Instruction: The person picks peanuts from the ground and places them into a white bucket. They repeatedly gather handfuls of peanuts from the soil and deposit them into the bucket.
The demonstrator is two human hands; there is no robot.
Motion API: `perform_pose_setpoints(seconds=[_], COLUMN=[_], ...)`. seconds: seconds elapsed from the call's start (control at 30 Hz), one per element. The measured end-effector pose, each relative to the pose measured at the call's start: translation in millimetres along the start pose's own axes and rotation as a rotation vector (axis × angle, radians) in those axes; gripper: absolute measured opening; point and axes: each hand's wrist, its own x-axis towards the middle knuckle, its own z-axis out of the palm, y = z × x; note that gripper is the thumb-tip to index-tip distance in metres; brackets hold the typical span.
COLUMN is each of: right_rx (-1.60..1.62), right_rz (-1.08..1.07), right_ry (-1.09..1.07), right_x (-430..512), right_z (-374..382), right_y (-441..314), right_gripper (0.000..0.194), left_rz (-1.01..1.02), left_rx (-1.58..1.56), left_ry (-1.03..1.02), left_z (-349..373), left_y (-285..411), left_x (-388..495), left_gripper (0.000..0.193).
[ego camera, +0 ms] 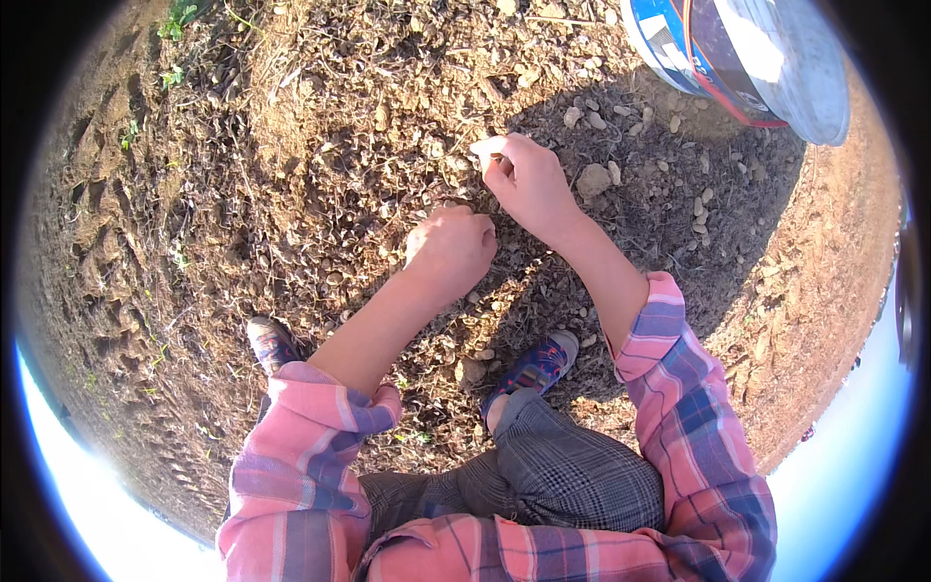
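My left hand (pixel 452 246) is low over dry leaf litter (pixel 349 218), its fingers curled under and mostly hidden. Just above and to the right, my right hand (pixel 529 183) is bent, with thumb and forefinger close together over the litter. Whether either hand holds something small cannot be made out. Pale pods that look like peanuts (pixel 596 121) lie scattered on the shaded soil right of my right hand. A clod of earth (pixel 593 180) sits beside that wrist.
A plastic bucket (pixel 800 65) with a blue printed label and a red handle (pixel 749 120) is at the upper right, casting a shadow. My patterned shoes (pixel 542 364) rest on the litter. Another clod (pixel 470 372) lies between them. Small green plants (pixel 172 76) grow at the left.
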Motion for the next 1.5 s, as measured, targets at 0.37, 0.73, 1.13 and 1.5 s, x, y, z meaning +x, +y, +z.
perform_pose_setpoints(seconds=[0.37,0.73,1.13,1.5], right_rx=[-0.186,1.18,1.019,1.323], right_rz=[0.072,0.609,0.652,0.641], right_ry=[-0.254,-0.284,-0.467,-0.614], right_x=[15,-6,-23,2], right_z=[22,-56,-45,-106], right_y=[-10,-27,-33,-108], right_gripper=[0.026,0.034,0.035,0.038], left_rz=[-0.273,-0.274,-0.383,-0.459], left_rx=[-0.618,0.036,0.051,-1.712], left_ry=[-0.522,0.027,-0.119,0.034], left_z=[-5,5,-23,-125], left_y=[-32,-49,-31,-9], left_x=[-61,36,10,-72], left_gripper=[0.026,0.028,0.032,0.037])
